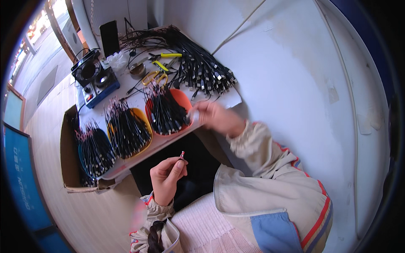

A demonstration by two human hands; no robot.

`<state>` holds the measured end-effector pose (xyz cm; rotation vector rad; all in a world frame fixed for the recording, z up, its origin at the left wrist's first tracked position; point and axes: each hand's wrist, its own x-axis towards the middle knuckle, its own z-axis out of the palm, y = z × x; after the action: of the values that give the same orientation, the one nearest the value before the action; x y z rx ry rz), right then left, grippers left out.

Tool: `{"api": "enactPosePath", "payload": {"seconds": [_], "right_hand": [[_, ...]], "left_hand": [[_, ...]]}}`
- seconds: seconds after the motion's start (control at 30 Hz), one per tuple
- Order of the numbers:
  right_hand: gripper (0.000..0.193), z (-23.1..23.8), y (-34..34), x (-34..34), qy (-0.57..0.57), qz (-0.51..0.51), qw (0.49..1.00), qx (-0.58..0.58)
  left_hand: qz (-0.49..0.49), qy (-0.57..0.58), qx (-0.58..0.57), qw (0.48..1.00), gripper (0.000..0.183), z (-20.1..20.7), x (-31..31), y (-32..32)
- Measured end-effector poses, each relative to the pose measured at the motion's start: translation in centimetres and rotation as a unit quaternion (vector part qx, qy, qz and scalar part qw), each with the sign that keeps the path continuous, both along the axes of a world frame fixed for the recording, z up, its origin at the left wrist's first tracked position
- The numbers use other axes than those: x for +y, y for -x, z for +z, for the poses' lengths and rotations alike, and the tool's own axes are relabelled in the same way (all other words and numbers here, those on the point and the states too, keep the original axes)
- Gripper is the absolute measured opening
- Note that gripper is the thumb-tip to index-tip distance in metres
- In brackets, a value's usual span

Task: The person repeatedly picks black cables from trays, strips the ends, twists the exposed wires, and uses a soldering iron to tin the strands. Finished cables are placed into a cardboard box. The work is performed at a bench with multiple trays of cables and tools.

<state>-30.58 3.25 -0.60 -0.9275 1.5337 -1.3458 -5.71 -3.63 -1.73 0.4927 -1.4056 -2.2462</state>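
My left hand [168,177] is closed in a pinch above my lap. Between its thumb and fingers a short cable end [182,156] sticks up, with thin reddish and pale wires at its tip; the rest of the cable is hidden. Farther right, my right hand [220,119] reaches to the table edge beside the orange-red bowl [182,100]. Motion blurs its fingers, so whether they hold anything does not show. That bowl is packed with short black cables [165,111], their bare wire ends pointing up and away.
Left of it stand a yellow bowl [145,116] and a blue one, both full of similar cables. Behind lie yellow-handled scissors [152,78], yellow-handled pliers [171,55], a metal cup [137,71] and a heap of USB cables [202,69]. A blue-and-black device [95,80] and a cardboard box [69,147] flank them.
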Motion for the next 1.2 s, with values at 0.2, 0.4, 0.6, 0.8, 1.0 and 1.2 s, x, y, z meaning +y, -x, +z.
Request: {"api": "enactPosePath", "payload": {"seconds": [0.2,0.4,0.6,0.8,1.0,1.2], "right_hand": [[0.022,0.8,16.5,-8.1,-0.267,-0.163,0.737,0.599],[0.026,-0.8,17.3,-8.7,-0.299,-0.118,0.745,0.584],[0.027,3.4,15.3,-5.8,-0.276,-0.077,0.839,0.462],[0.012,1.2,-4.4,6.0,-0.006,-0.118,0.991,0.069],[0.019,-6.2,-14.2,7.7,0.002,-0.011,0.961,0.276],[0.019,-7.8,-13.0,4.9,0.068,0.136,0.955,0.256]], "left_hand": [[0.012,-0.04,-0.008,0.999,0.015,0.0,-0.7,2.0],[0.001,-0.048,0.001,0.999,0.016,0.3,-0.2,2.4],[-0.002,-0.038,0.011,0.999,0.017,1.3,1.0,2.6],[-0.031,-0.129,0.061,0.989,0.018,1.5,-0.1,7.3],[0.067,0.004,0.12,0.991,0.017,4.6,-3.9,10.5],[0.129,0.136,0.177,0.966,0.017,7.3,-3.9,5.3]]}}
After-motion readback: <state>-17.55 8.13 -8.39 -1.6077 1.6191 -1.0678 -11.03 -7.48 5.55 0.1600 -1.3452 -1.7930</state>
